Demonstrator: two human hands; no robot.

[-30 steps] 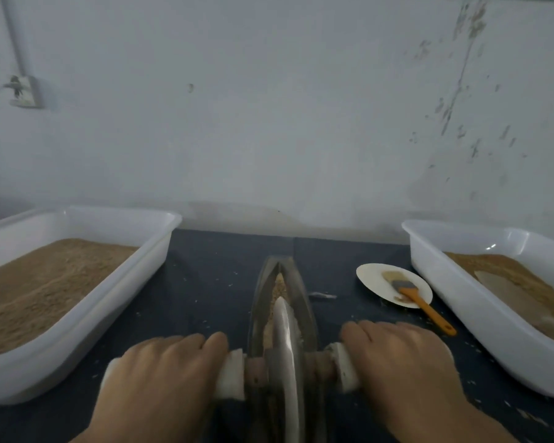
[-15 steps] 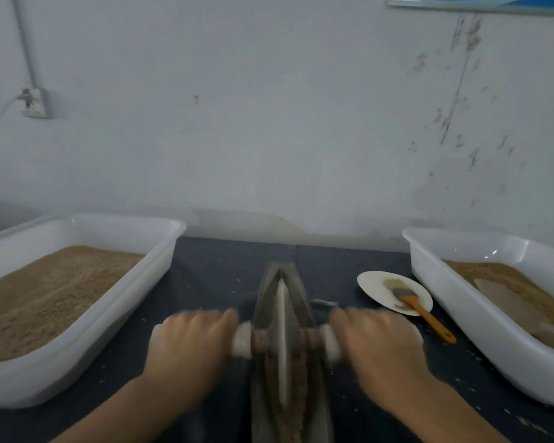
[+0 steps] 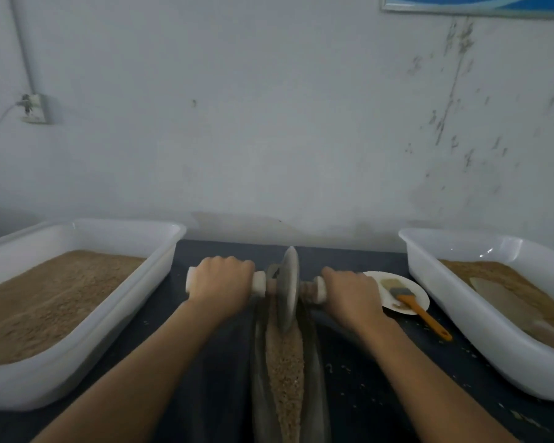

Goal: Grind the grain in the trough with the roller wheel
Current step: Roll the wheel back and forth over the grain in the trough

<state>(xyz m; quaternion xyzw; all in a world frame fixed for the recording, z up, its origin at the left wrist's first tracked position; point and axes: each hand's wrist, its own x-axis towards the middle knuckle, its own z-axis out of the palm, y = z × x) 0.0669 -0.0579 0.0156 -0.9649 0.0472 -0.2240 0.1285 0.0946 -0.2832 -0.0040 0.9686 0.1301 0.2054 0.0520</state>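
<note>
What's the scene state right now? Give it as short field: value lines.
left hand: grips left handle of the wheel
right hand: grips right handle
wheel: upright in the trough, at its far end
trough: grain along the channel, near side uncovered
left tub: brown meal
right tub: brown meal, pale scoop
plate: holds orange-handled brush

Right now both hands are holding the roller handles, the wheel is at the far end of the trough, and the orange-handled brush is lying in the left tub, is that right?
Not quite. The brush lies on the small white plate beside the right tub, not in the left tub, as the head view shows. The rest stands: the left hand and right hand grip the handles, with the wheel at the far end of the trough.
</note>
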